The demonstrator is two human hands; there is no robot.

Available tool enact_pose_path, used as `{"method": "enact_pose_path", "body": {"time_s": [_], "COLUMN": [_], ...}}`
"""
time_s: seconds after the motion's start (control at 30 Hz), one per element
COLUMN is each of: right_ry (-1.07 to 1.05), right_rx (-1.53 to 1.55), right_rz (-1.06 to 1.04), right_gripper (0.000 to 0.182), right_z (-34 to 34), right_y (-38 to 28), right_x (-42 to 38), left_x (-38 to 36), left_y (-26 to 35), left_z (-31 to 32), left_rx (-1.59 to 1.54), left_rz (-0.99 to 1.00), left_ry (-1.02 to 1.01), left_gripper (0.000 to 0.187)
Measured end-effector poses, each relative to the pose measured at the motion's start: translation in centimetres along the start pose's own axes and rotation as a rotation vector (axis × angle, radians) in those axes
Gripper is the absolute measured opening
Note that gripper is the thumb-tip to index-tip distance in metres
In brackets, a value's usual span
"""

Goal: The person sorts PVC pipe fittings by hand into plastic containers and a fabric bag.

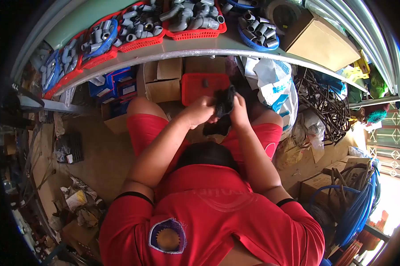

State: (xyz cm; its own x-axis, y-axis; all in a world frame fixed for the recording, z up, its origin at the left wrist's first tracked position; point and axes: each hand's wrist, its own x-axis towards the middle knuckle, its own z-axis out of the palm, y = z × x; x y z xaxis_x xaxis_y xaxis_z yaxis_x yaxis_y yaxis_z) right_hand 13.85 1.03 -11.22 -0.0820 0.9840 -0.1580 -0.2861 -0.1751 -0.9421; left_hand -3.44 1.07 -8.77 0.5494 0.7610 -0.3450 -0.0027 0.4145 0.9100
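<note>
Between my knees, both hands are raised around a dark piece. My left hand (201, 111) is closed, its fingers wrapped round a dark ribbed part (220, 109). Close beside it, my right hand (239, 111) grips a black cloth (228, 98) that lies against the same part. The fingertips of both hands are partly hidden. Just beyond my left hand is a red tray (193, 88) with a small grey piece (205, 83) in it.
Red baskets (195, 33) of grey pipe fittings and a blue basket (258, 44) line the shelf ahead. Cardboard boxes (163, 91) stand below. At the right are a white bag (277, 88), tangled black rods (321, 106) and coiled blue hose (357, 208).
</note>
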Motion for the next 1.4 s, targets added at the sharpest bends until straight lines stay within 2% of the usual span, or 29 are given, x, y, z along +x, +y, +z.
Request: {"method": "enact_pose_path", "body": {"time_s": [0.03, 0.07, 0.17, 0.2, 0.3, 0.37, 0.4, 0.43, 0.5, 0.57, 0.6, 0.7, 0.73, 0.83, 0.93, 1.03, 1.1, 1.23, 1.33, 1.37, 1.4], "right_ry": [-0.005, 0.086, 0.319, 0.326, 0.439, 0.456, 0.461, 0.526, 0.654, 0.764, 0.784, 0.821, 0.824, 0.844, 0.801, 0.672, 0.553, 0.381, 0.392, 0.279, 0.272], "right_rx": [0.120, 0.059, 0.279, 0.407, 0.581, 0.721, 0.785, 0.733, 0.623, 0.596, 0.598, 0.689, 0.695, 0.664, 0.652, 0.832, 0.858, 0.984, 0.956, 1.000, 0.994], "right_rz": [0.171, 0.171, 0.565, 0.527, 0.390, 0.266, 0.204, 0.225, 0.267, 0.302, 0.294, 0.231, 0.239, 0.298, 0.313, 0.227, 0.155, 0.143, 0.124, 0.113, 0.144], "right_gripper": [0.033, 0.037, 0.040, 0.043, 0.045, 0.045, 0.046, 0.044, 0.042, 0.039, 0.039, 0.038, 0.037, 0.038, 0.040, 0.043, 0.046, 0.041, 0.041, 0.044, 0.047], "right_z": [-0.6, -1.8, -5.5, -6.6, -8.1, -7.9, -8.0, -8.5, -9.8, -9.3, -9.9, -10.6, -10.9, -11.3, -10.3, -9.0, -9.3, -7.8, -7.7, -9.1, -8.7], "right_y": [1.7, 5.5, 9.1, 8.5, 6.8, 7.2, 7.4, 8.6, 11.8, 10.3, 11.1, 11.2, 11.2, 11.1, 9.4, 7.7, 8.5, 5.1, 5.3, 7.1, 6.1], "right_x": [0.8, 2.4, 4.6, 4.9, 7.2, 8.4, 9.0, 9.6, 10.6, 10.1, 10.5, 10.9, 10.8, 10.6, 10.5, 10.8, 10.9, 9.6, 9.5, 10.1, 9.4], "left_x": [0.4, 0.8, 0.6, 0.8, 2.9, 5.9, 7.6, 9.1, 11.8, 14.7, 16.0, 18.8, 19.7, 20.8, 19.4, 16.5, 13.4, 5.4, -0.1, -1.1, -1.4], "left_y": [-0.5, -1.0, -1.4, -0.8, -1.9, -5.5, -6.9, -8.2, -10.9, -14.1, -16.0, -17.5, -18.3, -19.2, -16.7, -12.1, -7.7, 2.5, 9.7, 11.3, 11.9], "left_z": [-0.6, -0.9, -2.0, -2.7, -4.5, -6.8, -8.3, -9.7, -10.3, -11.4, -12.2, -11.6, -11.8, -11.3, -10.2, -9.7, -9.8, -11.3, -12.3, -13.7, -16.4], "left_rx": [0.101, 0.245, 0.890, 0.883, 0.681, 0.538, 0.414, 0.288, 0.078, -0.174, -0.257, -0.170, -0.207, 0.033, -0.042, -0.154, -0.120, -0.017, 0.252, 0.398, 0.731], "left_rz": [0.000, -0.063, 0.239, 0.101, -0.022, 0.035, -0.089, -0.213, -0.243, -0.316, -0.328, -0.392, -0.402, -0.422, -0.349, -0.239, -0.137, 0.107, 0.431, 0.523, 0.736], "left_ry": [0.027, 0.110, 0.239, 0.203, 0.356, 0.506, 0.485, 0.464, 0.561, 0.657, 0.622, 0.706, 0.700, 0.748, 0.713, 0.631, 0.566, 0.443, 0.657, 0.817, 1.034], "left_gripper": [0.019, 0.020, 0.025, 0.032, 0.034, 0.038, 0.036, 0.034, 0.025, 0.021, 0.020, 0.018, 0.028, 0.042, 0.052, 0.043, 0.038, 0.032, 0.023, 0.022, 0.024]}}
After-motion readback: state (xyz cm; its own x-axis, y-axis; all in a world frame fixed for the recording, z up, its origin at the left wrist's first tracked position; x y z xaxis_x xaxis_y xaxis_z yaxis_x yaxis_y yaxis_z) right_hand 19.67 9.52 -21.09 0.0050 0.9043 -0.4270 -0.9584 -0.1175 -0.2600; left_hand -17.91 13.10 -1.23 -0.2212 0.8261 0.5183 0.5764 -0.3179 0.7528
